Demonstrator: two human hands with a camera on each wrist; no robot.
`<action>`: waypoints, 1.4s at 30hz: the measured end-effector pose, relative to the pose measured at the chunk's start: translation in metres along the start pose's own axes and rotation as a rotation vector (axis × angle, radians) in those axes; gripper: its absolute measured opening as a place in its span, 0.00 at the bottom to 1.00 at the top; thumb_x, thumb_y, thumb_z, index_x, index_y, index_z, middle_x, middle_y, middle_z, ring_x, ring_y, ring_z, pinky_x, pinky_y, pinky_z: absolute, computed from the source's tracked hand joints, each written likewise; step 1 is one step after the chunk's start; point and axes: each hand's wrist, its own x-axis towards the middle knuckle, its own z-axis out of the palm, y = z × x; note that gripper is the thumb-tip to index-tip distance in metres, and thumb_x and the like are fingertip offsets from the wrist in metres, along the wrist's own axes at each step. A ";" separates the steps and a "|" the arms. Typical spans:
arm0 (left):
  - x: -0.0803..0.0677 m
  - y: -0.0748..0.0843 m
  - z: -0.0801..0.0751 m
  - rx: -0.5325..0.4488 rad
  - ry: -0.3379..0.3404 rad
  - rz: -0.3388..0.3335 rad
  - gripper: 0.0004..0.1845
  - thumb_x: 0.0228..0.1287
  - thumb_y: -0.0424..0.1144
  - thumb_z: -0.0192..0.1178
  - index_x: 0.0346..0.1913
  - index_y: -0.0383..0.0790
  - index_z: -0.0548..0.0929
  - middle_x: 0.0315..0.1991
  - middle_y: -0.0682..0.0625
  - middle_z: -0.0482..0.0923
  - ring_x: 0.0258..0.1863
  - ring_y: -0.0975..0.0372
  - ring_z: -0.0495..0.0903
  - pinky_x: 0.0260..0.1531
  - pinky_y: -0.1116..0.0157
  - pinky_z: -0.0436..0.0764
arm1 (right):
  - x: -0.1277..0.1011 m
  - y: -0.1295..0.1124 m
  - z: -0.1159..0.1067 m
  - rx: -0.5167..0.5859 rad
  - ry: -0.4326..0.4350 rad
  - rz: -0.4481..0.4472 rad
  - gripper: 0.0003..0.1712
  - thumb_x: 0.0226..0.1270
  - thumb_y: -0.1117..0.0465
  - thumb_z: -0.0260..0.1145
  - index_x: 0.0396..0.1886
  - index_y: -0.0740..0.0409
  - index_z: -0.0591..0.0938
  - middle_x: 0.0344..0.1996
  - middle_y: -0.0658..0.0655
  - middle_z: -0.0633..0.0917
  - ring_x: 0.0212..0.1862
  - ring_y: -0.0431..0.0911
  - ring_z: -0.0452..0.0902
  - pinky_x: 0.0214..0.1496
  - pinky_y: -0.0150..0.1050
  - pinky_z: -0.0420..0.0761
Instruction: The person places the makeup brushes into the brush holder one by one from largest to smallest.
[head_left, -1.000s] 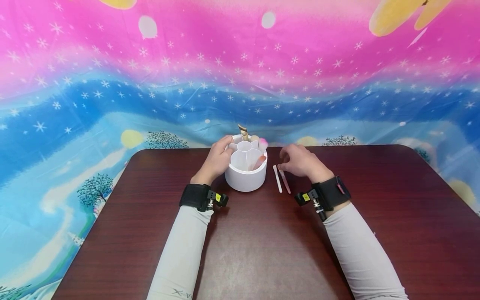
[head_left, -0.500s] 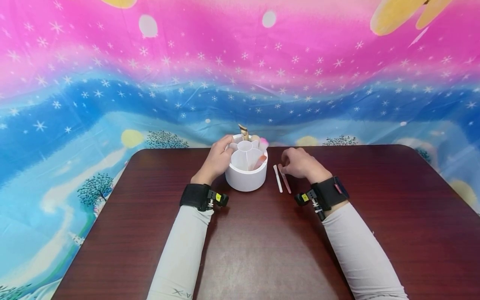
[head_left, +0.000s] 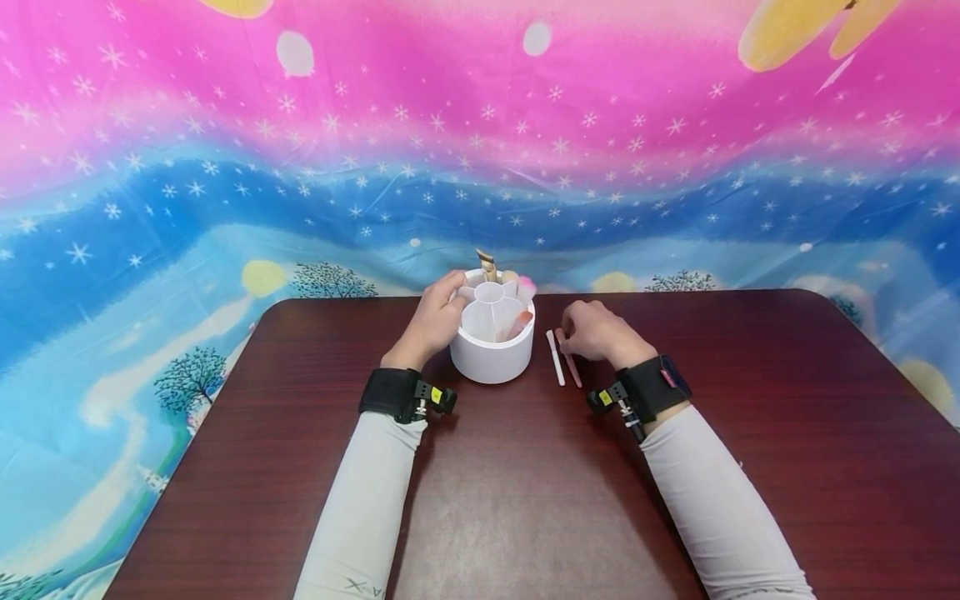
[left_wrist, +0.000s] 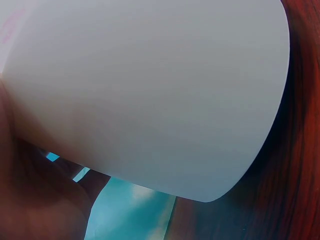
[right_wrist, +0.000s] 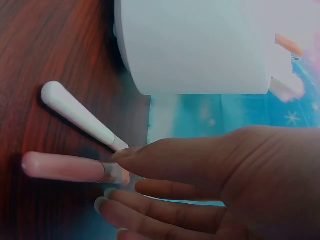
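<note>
Status: sorting of slim brushes into the holder (head_left: 491,354) is partly complete, judged from how things lie.

Holder: a white round pot with a centre cup and petal-shaped compartments. It stands upright on the dark wood surface (head_left: 525,500), near the far edge. Several items already stand in it: a gold-banded handle (head_left: 488,265) at the back, a pink-tipped one (head_left: 527,286) at the back right, and a pinkish one (head_left: 519,323) leaning in a right-hand compartment.

Left hand (head_left: 432,321): fingers are curled round the holder's left wall and rim, bracing it. The left wrist view is filled by the white wall (left_wrist: 150,90), which agrees with a close hold.

Right hand (head_left: 596,331): lowered over the far ends of two items lying just right of the holder. In the right wrist view the fingertips (right_wrist: 125,155) touch the surface end of the pink stick (right_wrist: 65,167); a closed pinch is not yet plain, and the fingers lie nearly straight.

Remaining: two items lie flat on the surface, the white stick (head_left: 555,358) and the pink stick (head_left: 572,368), side by side, apart from the holder. Neither is lifted.
</note>
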 end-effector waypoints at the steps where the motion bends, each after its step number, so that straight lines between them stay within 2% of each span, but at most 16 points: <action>1: 0.000 0.000 0.000 0.000 -0.001 0.001 0.11 0.71 0.27 0.47 0.29 0.39 0.66 0.57 0.45 0.78 0.56 0.54 0.72 0.56 0.52 0.71 | 0.000 0.000 0.000 0.001 -0.003 0.005 0.08 0.69 0.62 0.65 0.42 0.62 0.83 0.33 0.58 0.84 0.32 0.50 0.76 0.36 0.44 0.73; 6: 0.000 0.000 0.000 -0.005 -0.003 0.005 0.11 0.72 0.28 0.47 0.29 0.39 0.66 0.57 0.46 0.78 0.55 0.54 0.72 0.55 0.53 0.70 | 0.000 -0.002 0.002 0.017 -0.022 0.011 0.04 0.67 0.65 0.66 0.34 0.61 0.85 0.29 0.57 0.85 0.28 0.48 0.75 0.33 0.41 0.72; 12: 0.000 -0.001 -0.001 -0.004 -0.005 0.001 0.11 0.72 0.27 0.46 0.29 0.39 0.66 0.57 0.46 0.78 0.56 0.54 0.72 0.55 0.52 0.70 | 0.001 -0.003 0.003 0.041 -0.044 0.028 0.10 0.67 0.66 0.66 0.25 0.62 0.84 0.22 0.56 0.83 0.25 0.46 0.74 0.30 0.39 0.74; 19: 0.000 -0.001 0.000 0.004 -0.002 -0.004 0.11 0.72 0.27 0.47 0.29 0.39 0.67 0.59 0.46 0.78 0.58 0.54 0.73 0.58 0.51 0.71 | 0.002 0.000 0.002 0.070 -0.079 0.015 0.06 0.67 0.67 0.67 0.30 0.64 0.86 0.26 0.58 0.86 0.27 0.49 0.83 0.32 0.41 0.81; 32: 0.001 -0.001 0.000 0.009 -0.002 0.003 0.11 0.72 0.28 0.47 0.28 0.39 0.67 0.61 0.46 0.79 0.60 0.54 0.73 0.60 0.51 0.71 | -0.001 0.004 -0.003 0.099 -0.100 -0.007 0.06 0.66 0.69 0.65 0.29 0.64 0.86 0.26 0.58 0.87 0.29 0.48 0.85 0.34 0.40 0.82; 42: 0.000 0.000 0.000 0.012 0.001 0.005 0.11 0.71 0.27 0.47 0.28 0.39 0.66 0.61 0.46 0.79 0.59 0.54 0.73 0.58 0.51 0.71 | -0.009 0.001 -0.015 0.098 -0.073 -0.046 0.07 0.67 0.68 0.65 0.30 0.63 0.87 0.25 0.56 0.88 0.29 0.47 0.85 0.36 0.41 0.81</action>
